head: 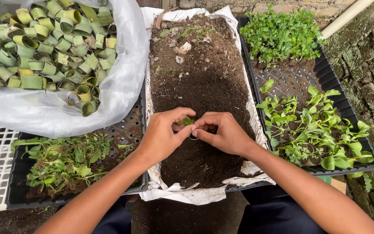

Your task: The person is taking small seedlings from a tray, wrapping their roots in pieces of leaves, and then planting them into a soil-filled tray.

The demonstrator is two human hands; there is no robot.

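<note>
Hands met over the soil tray (204, 73), near its middle. Left hand (163, 136) and right hand (221, 132) both pinched a small green seedling (186, 122) between the fingertips. It was too hidden to tell its long axis or direction. Leaf rings (48, 47) lay in a plastic bag (122, 78) at left.

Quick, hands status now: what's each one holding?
Left hand: pinched shut on the small green seedling.
Right hand: pinched shut on the same seedling, over the soil tray.
</note>
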